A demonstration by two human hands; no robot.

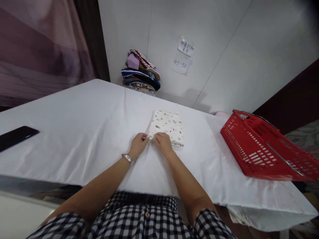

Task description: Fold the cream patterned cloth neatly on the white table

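Observation:
A folded cloth (169, 126), cream with a small scattered dark print, lies flat on the white-covered table in front of me. At its near left corner, my left hand (138, 145) is closed in a pinch on the edge. My right hand (163, 142) is beside it, bent fingers on top of the near edge and closed on the cloth; its thumb is partly hidden. The layers of the fold show along the near side. A silvery bracelet is on my left wrist.
A red plastic basket (259, 149) with metal handles stands at the table's right end. On the left lies a black phone-like slab (18, 136). A stack of folded fabrics (142, 74) stands by the wall behind the white tablecloth (82, 122). Paper notes (183, 61) are on the wall.

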